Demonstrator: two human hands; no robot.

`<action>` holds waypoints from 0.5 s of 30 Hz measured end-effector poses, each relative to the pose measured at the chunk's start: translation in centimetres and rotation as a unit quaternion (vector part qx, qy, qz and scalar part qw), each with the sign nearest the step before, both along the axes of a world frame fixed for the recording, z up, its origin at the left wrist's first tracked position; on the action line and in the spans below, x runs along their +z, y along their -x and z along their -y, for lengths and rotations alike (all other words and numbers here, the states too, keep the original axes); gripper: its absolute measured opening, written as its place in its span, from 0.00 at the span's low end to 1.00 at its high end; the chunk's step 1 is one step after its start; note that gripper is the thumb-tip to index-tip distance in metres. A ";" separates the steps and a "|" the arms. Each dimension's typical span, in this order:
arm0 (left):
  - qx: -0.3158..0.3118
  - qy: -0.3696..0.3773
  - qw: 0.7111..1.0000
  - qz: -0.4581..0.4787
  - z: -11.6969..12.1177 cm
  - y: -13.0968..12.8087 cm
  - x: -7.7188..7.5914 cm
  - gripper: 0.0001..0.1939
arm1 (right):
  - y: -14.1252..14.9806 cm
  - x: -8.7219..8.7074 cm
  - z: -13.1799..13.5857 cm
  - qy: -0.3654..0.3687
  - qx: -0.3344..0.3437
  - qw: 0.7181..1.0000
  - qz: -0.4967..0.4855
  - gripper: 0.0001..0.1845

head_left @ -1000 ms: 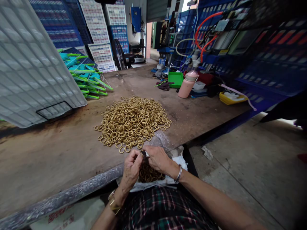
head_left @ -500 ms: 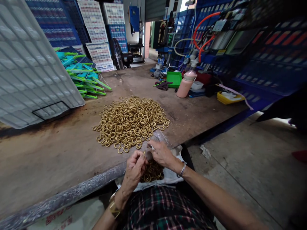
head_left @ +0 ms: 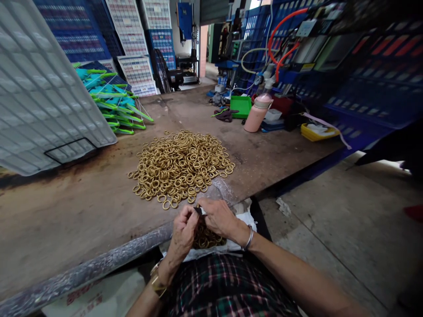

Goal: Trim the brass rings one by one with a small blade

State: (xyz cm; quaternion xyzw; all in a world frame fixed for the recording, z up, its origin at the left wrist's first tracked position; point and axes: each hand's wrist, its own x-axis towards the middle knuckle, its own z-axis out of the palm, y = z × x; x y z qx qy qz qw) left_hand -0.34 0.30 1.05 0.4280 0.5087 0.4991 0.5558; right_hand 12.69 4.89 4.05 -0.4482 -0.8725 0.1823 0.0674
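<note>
My left hand (head_left: 184, 229) is closed in a pinch at the table's front edge. The gold-coloured ring it grips is mostly hidden by fingers now. My right hand (head_left: 220, 218) is wrapped round a small dark tool (head_left: 198, 211), whose flat black end meets the left fingertips; its kind cannot be made out. Below both hands, more rings (head_left: 206, 237), darker in the shade, lie in a white sack (head_left: 243, 218) at my lap. Just beyond the hands a large heap of gold-coloured metal rings (head_left: 181, 167) spreads over the brown table (head_left: 115, 211).
A white crate (head_left: 59, 110) stands at left beside bright green and turquoise plastic pieces (head_left: 115, 103). Toward the back right are a pink bottle (head_left: 257, 115), a green tray (head_left: 240, 107) and a yellow tray (head_left: 317, 132). Plastic film wraps the table's front edge (head_left: 132, 248).
My right hand has moved slightly left and turned over, bringing the dark tool against the left fingertips. The left hand has barely moved. The heap looks the same.
</note>
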 end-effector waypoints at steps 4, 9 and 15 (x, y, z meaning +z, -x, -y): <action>0.010 0.011 1.000 0.006 0.1 0.1 -0.3 0.15 | 0.1 0.2 -0.1 0.005 -0.003 1.000 0.004 0.13; 0.020 0.012 1.000 0.018 0.3 0.2 -0.6 0.15 | 0.1 0.3 -0.2 0.030 0.026 0.999 0.002 0.14; 0.020 -0.007 1.000 0.001 0.3 0.1 -0.4 0.15 | -0.1 -0.1 -0.3 0.035 0.042 0.999 0.002 0.14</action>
